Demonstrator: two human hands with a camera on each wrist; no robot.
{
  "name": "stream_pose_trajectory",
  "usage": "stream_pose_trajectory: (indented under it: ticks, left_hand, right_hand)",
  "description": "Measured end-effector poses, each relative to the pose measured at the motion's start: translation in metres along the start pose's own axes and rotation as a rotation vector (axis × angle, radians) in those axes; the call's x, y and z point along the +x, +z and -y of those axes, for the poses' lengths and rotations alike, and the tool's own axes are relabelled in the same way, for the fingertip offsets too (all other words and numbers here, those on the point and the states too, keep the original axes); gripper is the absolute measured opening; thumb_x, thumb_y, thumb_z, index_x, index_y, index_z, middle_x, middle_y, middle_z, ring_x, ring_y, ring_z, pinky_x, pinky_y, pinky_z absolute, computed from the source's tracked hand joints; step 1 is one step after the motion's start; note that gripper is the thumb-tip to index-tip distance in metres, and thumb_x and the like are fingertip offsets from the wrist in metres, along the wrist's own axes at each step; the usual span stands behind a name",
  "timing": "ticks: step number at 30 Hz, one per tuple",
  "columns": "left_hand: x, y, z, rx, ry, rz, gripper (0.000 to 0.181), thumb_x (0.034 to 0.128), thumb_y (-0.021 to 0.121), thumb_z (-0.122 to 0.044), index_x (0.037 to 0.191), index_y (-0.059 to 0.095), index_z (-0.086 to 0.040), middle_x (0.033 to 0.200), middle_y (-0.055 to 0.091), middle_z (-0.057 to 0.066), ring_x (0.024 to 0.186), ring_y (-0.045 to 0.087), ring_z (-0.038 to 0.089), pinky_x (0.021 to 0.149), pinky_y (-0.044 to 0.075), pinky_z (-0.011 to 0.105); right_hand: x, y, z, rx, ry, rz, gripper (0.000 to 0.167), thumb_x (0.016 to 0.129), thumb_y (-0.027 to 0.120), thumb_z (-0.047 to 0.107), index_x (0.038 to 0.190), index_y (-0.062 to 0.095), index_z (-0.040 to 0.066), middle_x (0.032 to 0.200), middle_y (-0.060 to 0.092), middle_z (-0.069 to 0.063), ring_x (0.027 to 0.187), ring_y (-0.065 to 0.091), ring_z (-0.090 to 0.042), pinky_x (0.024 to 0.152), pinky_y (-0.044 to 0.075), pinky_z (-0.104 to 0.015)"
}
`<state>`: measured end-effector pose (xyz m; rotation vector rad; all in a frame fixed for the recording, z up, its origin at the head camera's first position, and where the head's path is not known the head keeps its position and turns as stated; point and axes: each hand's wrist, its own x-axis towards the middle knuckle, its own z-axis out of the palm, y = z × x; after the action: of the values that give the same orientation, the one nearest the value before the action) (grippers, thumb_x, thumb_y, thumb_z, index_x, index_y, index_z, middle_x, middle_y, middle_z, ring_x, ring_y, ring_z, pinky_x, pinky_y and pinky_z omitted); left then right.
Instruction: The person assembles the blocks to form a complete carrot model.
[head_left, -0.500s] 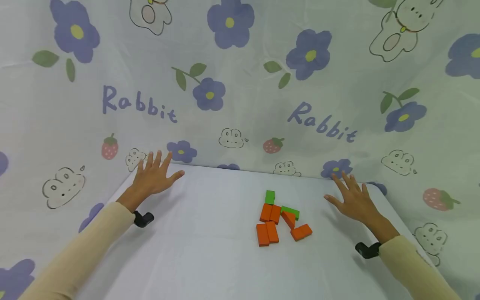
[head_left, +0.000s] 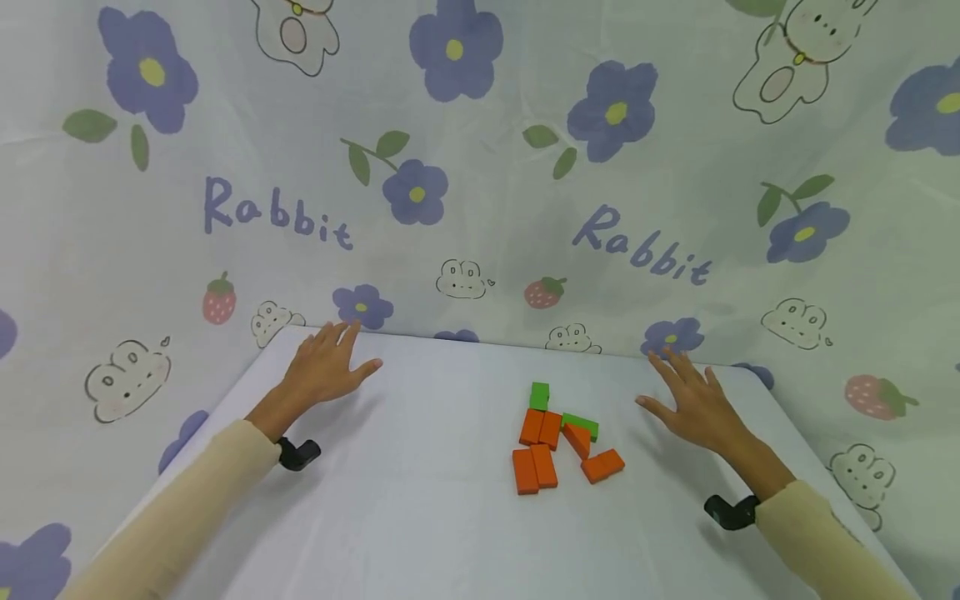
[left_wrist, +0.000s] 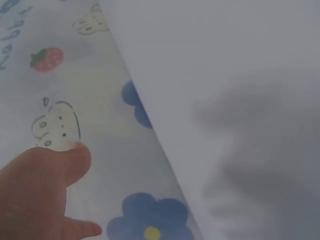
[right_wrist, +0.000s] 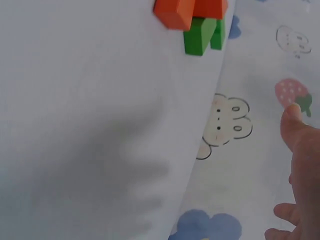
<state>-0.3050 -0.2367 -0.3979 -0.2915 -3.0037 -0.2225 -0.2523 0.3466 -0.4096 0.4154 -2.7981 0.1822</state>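
Observation:
My left hand [head_left: 321,368] hovers over the far left part of the white table [head_left: 420,533], fingers spread and holding nothing. Over the right side my right hand [head_left: 699,408] is also raised, its fingers apart and nothing in them. Between the hands, closer to the right one, lies a loose group of toy blocks. It has several orange rectangular blocks [head_left: 526,472], an orange triangular block [head_left: 577,439], a green block [head_left: 539,396] at the back and a green block [head_left: 580,427] behind the triangle. In the right wrist view, an orange block [right_wrist: 175,12] and a green block [right_wrist: 199,36] show at the top.
A patterned cloth [head_left: 495,208] with rabbits, flowers and strawberries hangs behind the table and along its sides. Each wrist wears a black camera mount, one on the left [head_left: 300,455] and one on the right [head_left: 731,512]. Both hands cast soft shadows on the table.
The left hand has moved right and a little closer to me. The right hand has shifted slightly left. The blocks lie as before.

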Motion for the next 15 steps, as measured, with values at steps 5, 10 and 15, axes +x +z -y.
stream_pose_trajectory:
  ticks: [5,10,15]
  left_hand:
    - [-0.003,0.001,-0.012,-0.019,0.025,-0.022,0.093,0.0968,0.048,-0.063,0.157,0.020,0.003,0.161,0.024,0.026,0.148,0.018,0.050,0.117,0.018,0.067]
    - [-0.011,0.001,-0.029,-0.034,0.063,-0.042,0.090,0.0965,0.053,-0.059,0.156,0.023,0.002,0.161,0.027,0.025,0.149,0.022,0.046,0.117,0.022,0.065]
    - [-0.015,-0.001,-0.050,-0.057,0.099,-0.060,0.085,0.0955,0.058,-0.055,0.154,0.031,0.002,0.158,0.034,0.024,0.146,0.030,0.045,0.113,0.030,0.065]
  right_hand:
    - [-0.004,-0.001,0.012,0.034,-0.100,-0.130,0.075,0.083,0.080,0.033,0.145,0.049,0.005,0.146,0.050,-0.026,0.135,0.043,-0.051,0.106,0.030,-0.074]
    - [-0.007,-0.003,0.028,0.097,-0.178,-0.186,0.071,0.081,0.083,0.028,0.139,0.054,0.002,0.137,0.057,-0.023,0.125,0.053,-0.045,0.100,0.044,-0.066]
    - [-0.009,-0.006,0.046,0.174,-0.150,-0.077,0.070,0.085,0.080,0.032,0.143,0.051,0.006,0.141,0.054,-0.019,0.129,0.051,-0.040,0.097,0.049,-0.059]
